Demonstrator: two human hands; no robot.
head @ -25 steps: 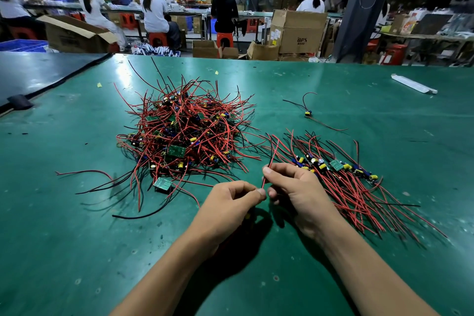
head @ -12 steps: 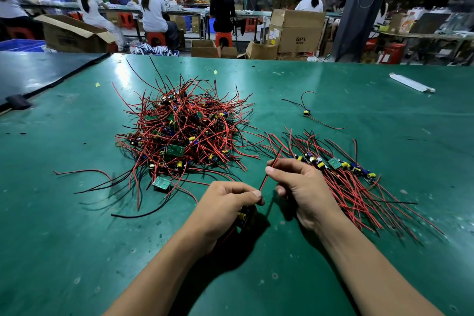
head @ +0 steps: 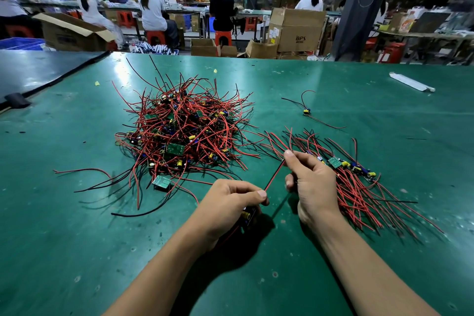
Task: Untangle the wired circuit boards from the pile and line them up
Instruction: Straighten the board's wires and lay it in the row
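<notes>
Holding thin red insulated wire (head: 274, 176) taut: left hand (head: 225, 202) gripping small circuit board (head: 247, 215) at six o'clock, right hand (head: 313, 185) pinching wire end; tangled red-wire pile (head: 179, 136) at eleven. Risk of torn solder joint from overpulling.

Cardboard box (head: 297, 31), background, right of centre: dark logo printed on front face, reads "BPS", first letter uncertain. Smaller line beneath logo too small to read. White stickers (head: 274, 32) on same box's left side: print illegible. Orange-yellow packaging (head: 406, 23) far right: lettering blurred.
</notes>
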